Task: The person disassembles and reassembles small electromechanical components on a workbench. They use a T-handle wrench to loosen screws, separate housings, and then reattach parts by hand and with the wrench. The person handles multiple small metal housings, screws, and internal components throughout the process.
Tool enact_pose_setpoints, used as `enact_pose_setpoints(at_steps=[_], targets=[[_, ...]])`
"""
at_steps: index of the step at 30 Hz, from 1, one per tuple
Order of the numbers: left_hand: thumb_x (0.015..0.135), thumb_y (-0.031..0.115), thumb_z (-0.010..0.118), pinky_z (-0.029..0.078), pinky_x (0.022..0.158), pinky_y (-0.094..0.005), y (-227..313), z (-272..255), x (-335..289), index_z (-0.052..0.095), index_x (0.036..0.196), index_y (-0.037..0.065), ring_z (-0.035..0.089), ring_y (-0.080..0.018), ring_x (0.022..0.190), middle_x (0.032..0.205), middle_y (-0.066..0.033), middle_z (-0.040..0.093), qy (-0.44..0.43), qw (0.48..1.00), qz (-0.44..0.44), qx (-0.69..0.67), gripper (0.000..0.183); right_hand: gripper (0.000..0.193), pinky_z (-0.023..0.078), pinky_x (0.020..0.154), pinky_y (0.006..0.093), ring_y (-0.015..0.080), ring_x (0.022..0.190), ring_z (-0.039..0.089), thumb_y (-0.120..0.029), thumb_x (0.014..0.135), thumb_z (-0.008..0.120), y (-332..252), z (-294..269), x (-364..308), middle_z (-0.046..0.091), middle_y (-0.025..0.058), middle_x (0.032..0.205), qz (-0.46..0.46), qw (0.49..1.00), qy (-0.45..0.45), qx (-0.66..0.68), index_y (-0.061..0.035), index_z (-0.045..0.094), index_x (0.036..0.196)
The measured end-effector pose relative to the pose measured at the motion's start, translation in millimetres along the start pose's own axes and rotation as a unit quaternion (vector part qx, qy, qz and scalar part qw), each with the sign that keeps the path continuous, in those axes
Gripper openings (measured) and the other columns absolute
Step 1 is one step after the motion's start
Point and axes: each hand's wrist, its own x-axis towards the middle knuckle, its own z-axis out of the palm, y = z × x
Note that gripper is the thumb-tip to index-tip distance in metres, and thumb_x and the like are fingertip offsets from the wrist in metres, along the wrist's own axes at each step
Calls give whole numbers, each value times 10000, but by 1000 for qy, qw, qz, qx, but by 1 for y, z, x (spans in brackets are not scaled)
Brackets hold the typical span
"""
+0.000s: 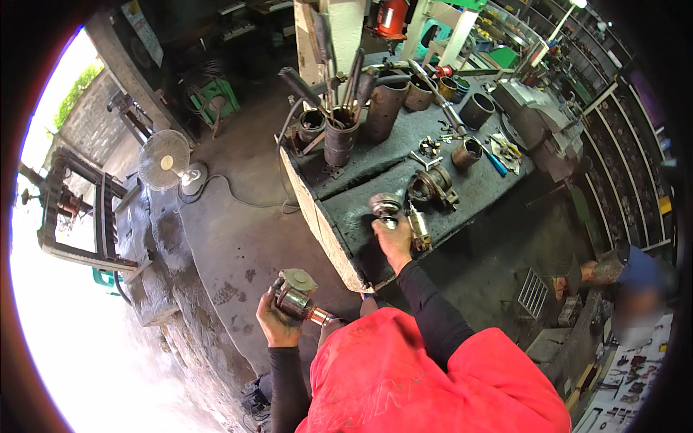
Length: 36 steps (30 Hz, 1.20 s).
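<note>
My left hand (277, 321) is closed around a motor armature (292, 304), held out over the floor left of the workbench. It has a steel body, a copper-coloured ring toward my body and a dull metal cap at its far end. My right hand (394, 239) grips a round, shiny metal part (387, 205) at the bench's near end; its fingertips are partly hidden. Right beside that hand lies a silver cylindrical part (419, 229). Just beyond is a dark, round metal housing (432, 187).
The dark workbench (354, 224) carries a can of tools (341, 141), several dark cylinders, a blue-handled tool (497, 164) and a rag (505, 153). A vise (541, 130) stands at its right. A fan (164, 160) trails its cord across the floor. Another person (642, 278) is at far right.
</note>
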Motion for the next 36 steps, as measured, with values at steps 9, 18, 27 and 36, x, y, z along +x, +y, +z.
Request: enact_pose_setpoints(at_steps=[9, 18, 27, 36], targets=[[1060, 583, 558, 550, 1070, -521, -50, 71, 42, 597, 1435, 15, 683, -355, 1207, 1324, -177, 701, -34, 998, -52, 8, 682, 516, 558, 896, 461, 396, 987, 699, -271, 794, 820, -79, -14, -108, 693, 228, 1050, -229, 943, -239, 37, 10, 608, 1171], [1093, 672, 445, 555, 1062, -497, -64, 76, 56, 649, 1395, 24, 702, -324, 1168, 1309, -165, 727, 10, 992, 97, 77, 744, 646, 563, 910, 499, 438, 1067, 661, -262, 774, 861, -66, -21, -116, 623, 213, 1168, -376, 883, -264, -98, -15, 555, 1287], [1122, 532, 381, 567, 1061, -511, -71, 16, 69, 657, 1339, 52, 709, -343, 1164, 1300, -159, 729, -55, 986, 154, 16, 595, 667, 512, 963, 518, 430, 1116, 620, -388, 880, 833, -70, -30, -126, 552, 248, 1287, -473, 811, -331, -97, 3, 539, 1335], [1078, 576, 462, 601, 1014, -535, -79, 17, 62, 674, 1324, 43, 715, -368, 1153, 1298, -177, 725, -64, 989, 131, -36, 624, 621, 511, 1023, 522, 453, 1181, 617, -469, 956, 755, -68, -66, -78, 644, 262, 1257, -448, 842, -300, 14, 25, 631, 1312]])
